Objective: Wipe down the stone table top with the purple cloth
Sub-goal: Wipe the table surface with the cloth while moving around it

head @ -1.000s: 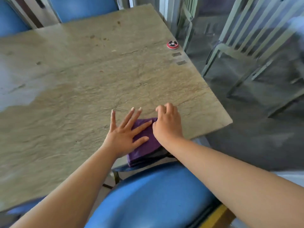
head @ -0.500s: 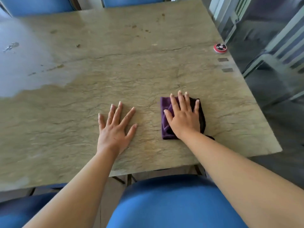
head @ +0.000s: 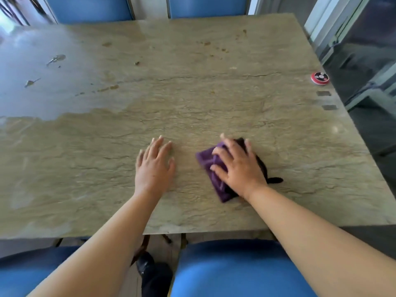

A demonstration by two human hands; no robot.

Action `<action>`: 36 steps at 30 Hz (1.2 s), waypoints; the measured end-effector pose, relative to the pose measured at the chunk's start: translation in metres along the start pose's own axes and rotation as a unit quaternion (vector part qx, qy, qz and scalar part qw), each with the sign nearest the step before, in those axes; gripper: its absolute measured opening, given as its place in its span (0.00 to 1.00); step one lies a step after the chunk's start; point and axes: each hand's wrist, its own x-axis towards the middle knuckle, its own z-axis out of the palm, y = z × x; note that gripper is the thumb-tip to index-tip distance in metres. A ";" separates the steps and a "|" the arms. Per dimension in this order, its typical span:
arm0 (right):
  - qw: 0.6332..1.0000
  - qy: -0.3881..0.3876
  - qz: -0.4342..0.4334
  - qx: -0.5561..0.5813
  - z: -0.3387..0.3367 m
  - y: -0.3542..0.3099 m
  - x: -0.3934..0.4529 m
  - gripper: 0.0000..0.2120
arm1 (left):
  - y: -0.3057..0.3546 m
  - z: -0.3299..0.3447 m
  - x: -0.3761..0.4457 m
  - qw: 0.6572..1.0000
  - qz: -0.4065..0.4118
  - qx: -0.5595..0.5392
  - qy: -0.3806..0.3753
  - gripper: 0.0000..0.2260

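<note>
Head view: my right hand [head: 237, 168] flat, fingers spread, pressing purple cloth [head: 211, 168] onto stone bench [head: 214, 99], near-right part. My left hand [head: 154, 166] flat on bare stone beside it, holding nothing. Brown specks [head: 206, 43] and smears at far side unwiped; judging wipe barely begun, most of bench left.

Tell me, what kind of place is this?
Probably a café or restaurant dining area: a big stone table with blue chairs round it, and a red call button near its edge.
</note>
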 end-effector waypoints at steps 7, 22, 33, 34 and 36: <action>0.940 -0.006 0.340 0.031 0.013 -0.105 0.063 0.26 | -0.112 -0.050 0.013 0.993 -0.095 0.064 -0.026 0.22; 0.956 -0.062 0.285 -0.017 0.034 -0.209 0.102 0.27 | -0.254 -0.096 0.008 0.990 0.037 0.127 -0.050 0.27; 0.966 0.082 0.015 0.246 0.045 -0.318 0.067 0.19 | -0.256 -0.094 0.007 0.997 0.047 0.051 -0.017 0.28; 0.966 0.085 0.009 0.244 0.042 -0.316 0.054 0.20 | -0.256 -0.094 0.007 0.997 0.048 0.062 -0.022 0.28; 0.971 0.098 0.019 0.215 0.040 -0.306 0.029 0.20 | -0.256 -0.094 0.006 0.994 0.048 0.090 -0.039 0.27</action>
